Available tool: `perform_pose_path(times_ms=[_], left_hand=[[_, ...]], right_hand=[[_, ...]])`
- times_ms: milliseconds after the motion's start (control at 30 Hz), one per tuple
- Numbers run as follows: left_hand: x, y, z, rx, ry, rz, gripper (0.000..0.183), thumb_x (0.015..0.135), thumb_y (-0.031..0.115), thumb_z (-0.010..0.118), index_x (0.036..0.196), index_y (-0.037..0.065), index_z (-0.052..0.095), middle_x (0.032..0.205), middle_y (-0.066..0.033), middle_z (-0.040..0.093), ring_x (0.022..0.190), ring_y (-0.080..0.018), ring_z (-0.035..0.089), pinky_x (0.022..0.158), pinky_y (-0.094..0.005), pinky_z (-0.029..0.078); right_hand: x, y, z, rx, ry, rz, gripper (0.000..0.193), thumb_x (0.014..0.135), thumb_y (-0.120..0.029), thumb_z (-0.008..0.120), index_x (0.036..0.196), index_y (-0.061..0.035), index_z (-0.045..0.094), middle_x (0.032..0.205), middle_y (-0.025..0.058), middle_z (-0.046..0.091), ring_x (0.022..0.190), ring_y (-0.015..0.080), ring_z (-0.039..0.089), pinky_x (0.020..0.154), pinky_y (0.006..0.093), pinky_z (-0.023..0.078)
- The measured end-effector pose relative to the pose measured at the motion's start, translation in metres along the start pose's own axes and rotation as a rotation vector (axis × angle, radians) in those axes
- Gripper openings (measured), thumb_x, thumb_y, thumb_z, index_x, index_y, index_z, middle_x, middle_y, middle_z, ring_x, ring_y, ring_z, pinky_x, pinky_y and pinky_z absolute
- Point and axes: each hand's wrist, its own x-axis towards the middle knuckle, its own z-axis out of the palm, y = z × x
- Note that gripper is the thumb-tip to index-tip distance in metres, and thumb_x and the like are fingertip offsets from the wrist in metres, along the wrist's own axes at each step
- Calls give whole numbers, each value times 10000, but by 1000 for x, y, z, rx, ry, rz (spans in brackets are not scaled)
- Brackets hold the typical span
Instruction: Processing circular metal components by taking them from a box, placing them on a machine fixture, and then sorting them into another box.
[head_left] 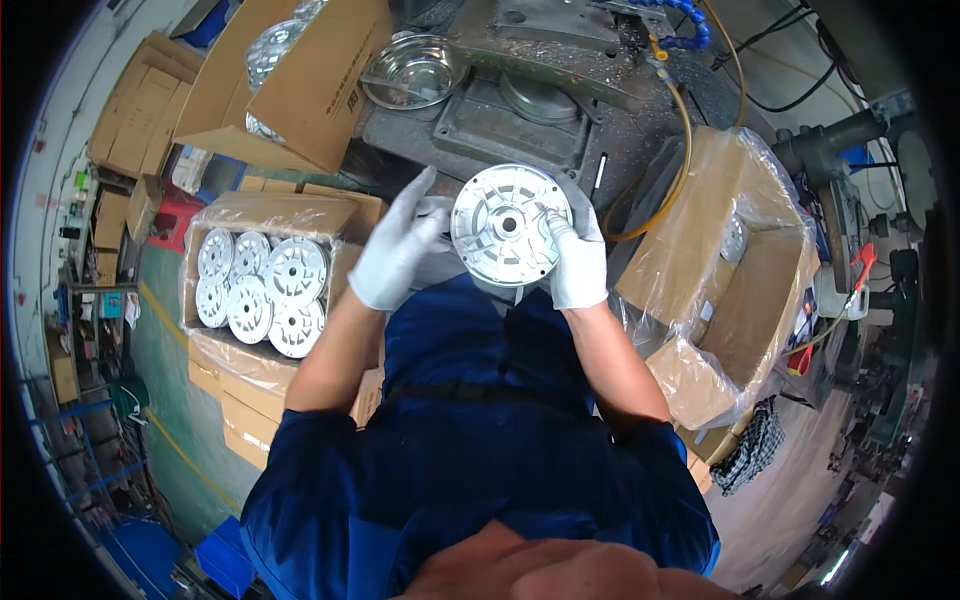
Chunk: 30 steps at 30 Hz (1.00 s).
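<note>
A round silver metal disc [490,250] with cut-out slots and a hole at its centre is held up in front of my body. My right hand [582,258], in a white glove, grips its right edge, with the thumb lying over the face. Just off the disc's left edge is my left hand [395,250], also gloved in white, its fingers apart and nothing in them. At my left, an open carton [345,215] lined with clear plastic holds several similar metal discs [297,272] stacked in columns.
Ahead stands a metal machine bed [455,135] strewn with chips, bearing a steel bowl [415,72]. A yellow hose [688,140] curves down beside it. Another plastic-lined carton [770,290] at right holds a few discs. A tilted carton [330,80] with metal parts stands at the far left.
</note>
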Motion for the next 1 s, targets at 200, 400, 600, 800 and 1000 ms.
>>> perform_pose_path(times_ms=[200,400,600,800,1000], left_hand=[[33,-21,41,-5,111,122,829,817,142,804,1446,-109,327,1249,-199,585,1111,-200,609,978,-334,498],[61,-10,34,-45,206,194,610,796,80,822,1271,-100,484,1149,-150,651,1026,-158,641,883,-284,541],[138,50,11,-109,262,376,617,766,94,855,1249,-95,522,1141,-149,664,1016,-172,653,885,-297,542],[253,97,19,14,232,392,618,748,240,883,1160,-115,590,1057,-170,694,929,-177,675,785,-282,562],[319,101,39,373,351,349,586,761,323,857,1121,-94,658,1038,-172,723,950,-194,692,815,-299,547]], right_hand=[[7,3,6,60,-23,56,470,999,-69,530,1454,1,437,1425,136,521,1258,217,552,1063,358,461],[6,0,-23,-3,-102,45,666,1031,-429,506,1530,-39,303,1484,161,443,1124,252,601,913,380,520],[-56,14,-74,-146,-103,412,361,1030,-244,568,1293,3,558,1019,155,703,779,199,690,702,311,568],[-82,28,-101,-220,5,474,358,1032,-243,571,1252,36,615,1001,155,715,747,186,691,664,291,570],[-86,31,-112,-316,11,431,328,1042,-219,546,1271,10,600,1009,141,715,797,180,683,716,289,563]])
